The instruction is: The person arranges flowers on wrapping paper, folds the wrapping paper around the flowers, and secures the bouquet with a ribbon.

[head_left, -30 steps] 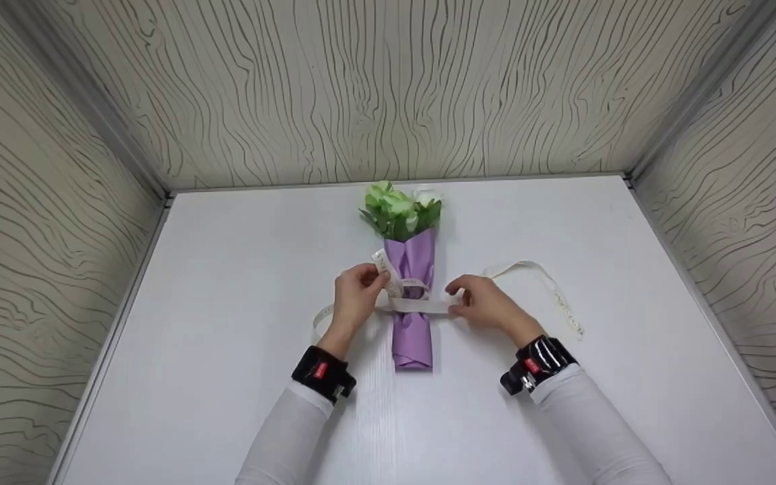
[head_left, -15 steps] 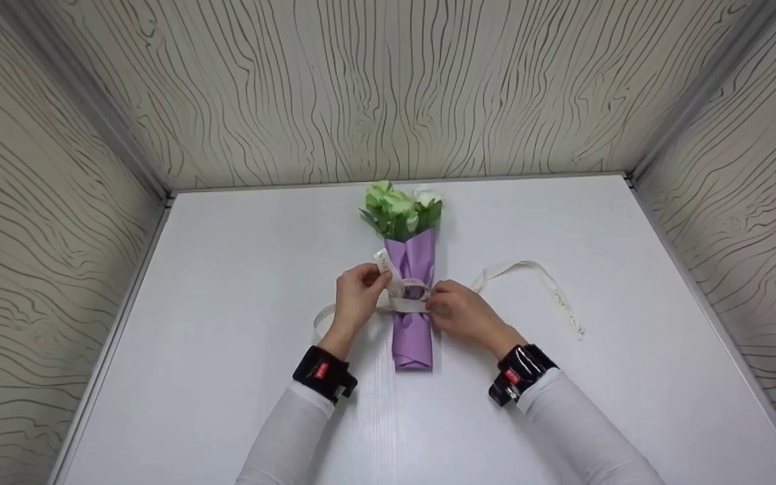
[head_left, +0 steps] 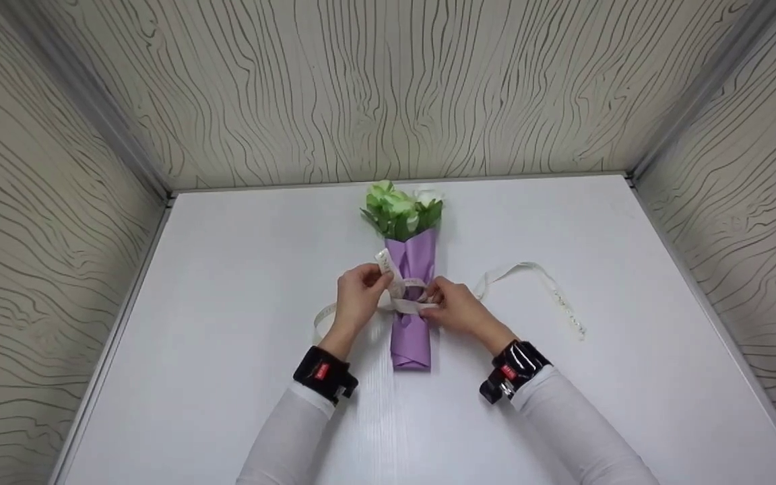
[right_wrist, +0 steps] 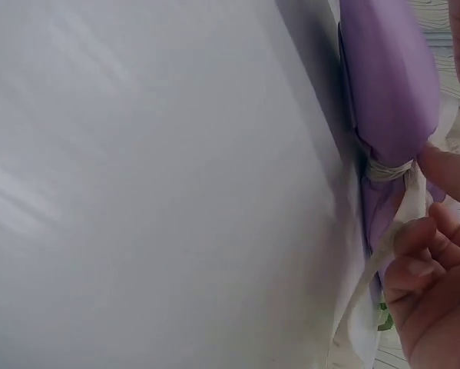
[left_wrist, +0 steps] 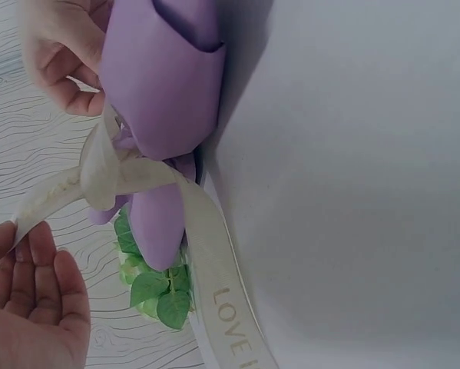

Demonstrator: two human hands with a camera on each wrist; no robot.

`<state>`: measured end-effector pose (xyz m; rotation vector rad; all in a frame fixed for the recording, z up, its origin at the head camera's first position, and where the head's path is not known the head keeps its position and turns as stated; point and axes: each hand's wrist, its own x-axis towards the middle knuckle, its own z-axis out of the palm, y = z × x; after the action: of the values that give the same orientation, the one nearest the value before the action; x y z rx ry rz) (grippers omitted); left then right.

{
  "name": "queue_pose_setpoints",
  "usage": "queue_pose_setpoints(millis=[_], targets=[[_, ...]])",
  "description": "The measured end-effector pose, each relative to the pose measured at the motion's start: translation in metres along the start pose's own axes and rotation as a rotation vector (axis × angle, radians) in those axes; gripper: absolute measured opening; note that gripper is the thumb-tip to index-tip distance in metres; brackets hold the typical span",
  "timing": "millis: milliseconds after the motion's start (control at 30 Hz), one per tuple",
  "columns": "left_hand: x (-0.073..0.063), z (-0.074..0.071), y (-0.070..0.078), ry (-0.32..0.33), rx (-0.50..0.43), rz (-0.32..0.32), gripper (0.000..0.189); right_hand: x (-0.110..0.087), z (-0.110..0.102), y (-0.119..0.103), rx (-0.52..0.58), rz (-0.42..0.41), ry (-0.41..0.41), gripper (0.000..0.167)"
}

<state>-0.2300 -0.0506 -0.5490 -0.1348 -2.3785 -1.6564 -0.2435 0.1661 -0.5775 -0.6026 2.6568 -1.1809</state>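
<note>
A bouquet of green and white flowers (head_left: 393, 204) in purple wrapping paper (head_left: 411, 343) lies on the white table. A cream ribbon (left_wrist: 222, 269) with gold lettering goes around its middle and crosses over the front in a loose loop. My left hand (head_left: 359, 296) pinches one ribbon end between thumb and fingertips, left of the paper. At the right side of the bouquet, my right hand (head_left: 463, 308) pinches the ribbon with curled fingers. In the right wrist view, one digit of the right hand (right_wrist: 437, 284) touches the paper beside the cinched ribbon; its exact grip is partly hidden.
The ribbon's long tail (head_left: 529, 264) curves across the white table (head_left: 240, 269) to the right. Another ribbon loop (head_left: 324, 318) lies left of the bouquet, partly behind the left wrist. Wood-patterned panels (head_left: 388, 87) enclose the back and sides.
My right hand has moved left, from beside the bouquet in to its right edge, along the ribbon. My left hand stays almost in place, still pinching the ribbon end.
</note>
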Motion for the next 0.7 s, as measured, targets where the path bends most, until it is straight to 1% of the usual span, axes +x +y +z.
queue_pose_setpoints(millis=[67, 133, 200, 267, 367, 533, 633, 700], targets=[[-0.001, 0.000, 0.001, 0.000, -0.006, 0.001, 0.012, 0.002, -0.001, -0.001, -0.014, -0.014, 0.027, 0.023], [-0.002, 0.000, 0.002, -0.004, -0.009, 0.005, 0.012, 0.003, -0.001, -0.003, -0.055, -0.023, 0.066, 0.017], [-0.004, -0.001, 0.003, -0.011, -0.010, 0.010, 0.012, 0.005, 0.000, -0.004, -0.099, -0.035, 0.115, 0.015], [-0.006, -0.001, 0.005, -0.020, -0.009, 0.015, 0.012, 0.007, 0.002, -0.006, -0.139, -0.041, 0.165, 0.019], [-0.010, 0.000, 0.006, -0.037, -0.011, 0.018, 0.012, 0.010, 0.005, -0.006, -0.162, -0.029, 0.223, 0.025], [-0.018, 0.001, 0.005, -0.091, -0.021, 0.029, 0.014, 0.016, 0.008, -0.007, -0.158, 0.018, 0.254, 0.029], [-0.023, 0.001, 0.006, -0.144, -0.028, 0.042, 0.013, 0.019, 0.009, -0.008, -0.144, 0.033, 0.257, 0.028], [-0.025, 0.001, 0.006, -0.185, -0.035, 0.041, 0.013, 0.021, 0.010, -0.008, -0.122, 0.036, 0.262, 0.025]])
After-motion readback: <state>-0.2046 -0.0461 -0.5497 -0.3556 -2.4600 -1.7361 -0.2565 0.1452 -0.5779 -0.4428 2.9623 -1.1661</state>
